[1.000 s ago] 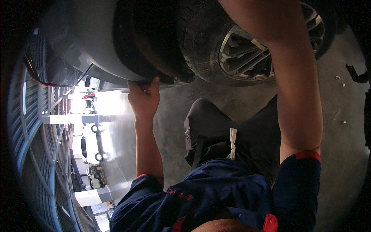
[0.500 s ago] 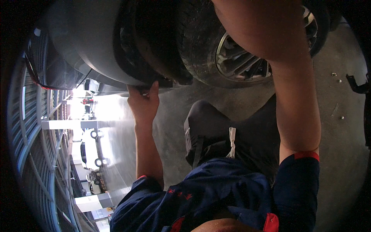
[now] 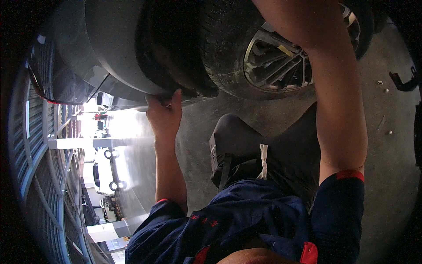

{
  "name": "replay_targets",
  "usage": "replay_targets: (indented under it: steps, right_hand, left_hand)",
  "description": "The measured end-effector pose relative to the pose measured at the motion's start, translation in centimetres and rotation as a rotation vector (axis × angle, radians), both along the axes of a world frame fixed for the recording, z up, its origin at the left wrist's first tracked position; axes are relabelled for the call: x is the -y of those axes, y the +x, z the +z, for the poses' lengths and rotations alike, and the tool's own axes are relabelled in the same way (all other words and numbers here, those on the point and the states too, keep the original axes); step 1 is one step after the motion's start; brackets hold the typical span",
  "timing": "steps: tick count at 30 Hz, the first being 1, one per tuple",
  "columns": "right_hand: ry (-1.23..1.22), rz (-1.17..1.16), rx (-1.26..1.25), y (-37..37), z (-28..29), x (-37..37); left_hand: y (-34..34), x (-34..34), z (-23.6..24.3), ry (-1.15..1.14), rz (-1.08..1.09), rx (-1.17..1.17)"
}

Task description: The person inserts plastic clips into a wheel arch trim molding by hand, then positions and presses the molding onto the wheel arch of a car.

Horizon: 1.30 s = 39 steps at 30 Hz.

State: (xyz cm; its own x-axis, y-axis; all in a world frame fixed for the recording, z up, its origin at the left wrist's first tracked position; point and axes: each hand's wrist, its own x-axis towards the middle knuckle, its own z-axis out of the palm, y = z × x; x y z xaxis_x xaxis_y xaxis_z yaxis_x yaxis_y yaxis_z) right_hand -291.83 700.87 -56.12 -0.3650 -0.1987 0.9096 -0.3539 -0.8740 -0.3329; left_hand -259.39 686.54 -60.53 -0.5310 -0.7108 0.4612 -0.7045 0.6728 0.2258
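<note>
The lower edge of a dark grey car bumper is in my left hand, just left of the wheel arch. The thumb stands up on the near side, and the curled fingers are partly hidden at the panel edge. My right arm reaches up across the wheel and leaves the picture at the top, so the right hand is out of sight. Behind that arm are a black tyre and a multi-spoke alloy wheel. A small yellow strip shows among the spokes.
On the floor at the right lie a black bracket-like part and several small light pieces. My bent knees are below the wheel. Farther left stand a white pillar and a parked white car.
My right arm has shifted slightly right, uncovering more of the wheel and the yellow strip. The left hand keeps its hold on the bumper edge, almost in the same place.
</note>
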Motion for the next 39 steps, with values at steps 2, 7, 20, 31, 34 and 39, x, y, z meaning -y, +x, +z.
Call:
replay_targets:
  steps: [2,7,20,31,34,39]
  right_hand:
    - [-0.064,-0.012,-0.013,-0.1,0.7,1.0]
    - [0.031,-0.229,0.103,3.4,1.7,0.1]
    - [-0.237,-0.847,-0.351,-2.1,-0.2,4.1]
    - [0.209,-0.092,0.066,-0.7,1.3,2.2]
    - [0.176,-0.036,0.084,-0.5,0.9,3.3]
    - [0.152,0.019,0.094,-1.0,0.5,4.6]
  left_hand:
    - [-0.4,0.1,0.1,0.014,0.045,-0.004]
    - [-0.3,1.2,-0.4,-0.005,0.104,0.038]
    - [-1.9,1.5,-0.8,-0.132,0.177,0.112]
    - [-2.5,1.7,-1.4,-0.154,0.225,-0.005]
    - [-1.9,2.2,-2.0,-0.139,0.237,-0.053]
    - [-1.9,2.8,-4.2,-0.135,0.140,-0.133]
